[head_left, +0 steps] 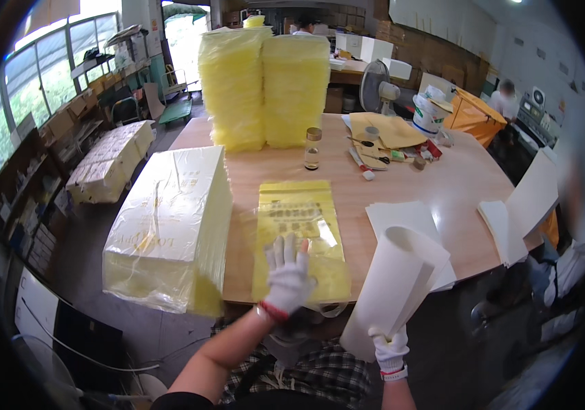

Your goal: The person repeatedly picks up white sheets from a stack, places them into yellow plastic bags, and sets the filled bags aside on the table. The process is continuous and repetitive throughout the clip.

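Observation:
My left hand (287, 277), in a white work glove, lies with fingers spread over a yellow printed plastic bag (297, 195) on the table before me. The bag lies flat, and a looped handle shows at its near end. My right hand (389, 347), gloved too, is closed on the lower end of a curled white card sheet (391, 283), held upright and tilted at the table's front edge. Behind the roll, more white sheets (401, 217) lie on the tabletop.
A plastic-wrapped stack (159, 212) stands at left. Tall piles of yellow bags (296, 89) rise at the back, near a glass bottle (312, 149). Scissors (374, 156), brown paper (388, 130), a bucket (430, 111) and a fan (375, 87) sit far right. Folded white card (531, 195) stands at right.

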A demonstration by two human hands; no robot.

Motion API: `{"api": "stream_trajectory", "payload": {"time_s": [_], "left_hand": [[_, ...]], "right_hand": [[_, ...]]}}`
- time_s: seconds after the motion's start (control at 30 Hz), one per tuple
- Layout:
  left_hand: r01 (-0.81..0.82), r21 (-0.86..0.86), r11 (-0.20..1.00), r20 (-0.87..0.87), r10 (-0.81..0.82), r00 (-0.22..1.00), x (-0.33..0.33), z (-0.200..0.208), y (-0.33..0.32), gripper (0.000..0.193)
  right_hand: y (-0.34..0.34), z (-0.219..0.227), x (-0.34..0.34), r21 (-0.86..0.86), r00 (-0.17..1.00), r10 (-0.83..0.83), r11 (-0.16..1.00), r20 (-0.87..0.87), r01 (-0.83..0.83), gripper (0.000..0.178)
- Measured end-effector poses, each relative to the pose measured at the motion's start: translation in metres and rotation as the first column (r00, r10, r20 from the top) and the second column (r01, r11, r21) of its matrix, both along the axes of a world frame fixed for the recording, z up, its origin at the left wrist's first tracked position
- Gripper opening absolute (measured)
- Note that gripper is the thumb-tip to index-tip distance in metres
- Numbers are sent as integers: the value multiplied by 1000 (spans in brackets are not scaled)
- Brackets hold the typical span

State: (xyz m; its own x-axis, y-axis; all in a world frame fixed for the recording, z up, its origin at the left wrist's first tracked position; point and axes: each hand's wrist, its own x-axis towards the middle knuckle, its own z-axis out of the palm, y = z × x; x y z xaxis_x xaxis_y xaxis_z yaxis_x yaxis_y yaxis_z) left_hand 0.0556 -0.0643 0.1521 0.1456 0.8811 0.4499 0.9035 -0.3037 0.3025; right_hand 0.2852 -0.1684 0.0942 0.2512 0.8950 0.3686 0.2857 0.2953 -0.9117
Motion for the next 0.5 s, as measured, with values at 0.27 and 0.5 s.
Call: {"api": "stream_trajectory", "payload": {"time_s": [0.27,0.5], "left_hand": [[453,-331,828,738,-72,671,-10,-21,30,35],[476,-404,781,461,-276,843,30,-58,-30,33]], "right_hand": [[14,-16,-4,-416,542,426,897,724,-150,42],[81,-81,-13,-623,497,619,760,608,-185,57]]}}
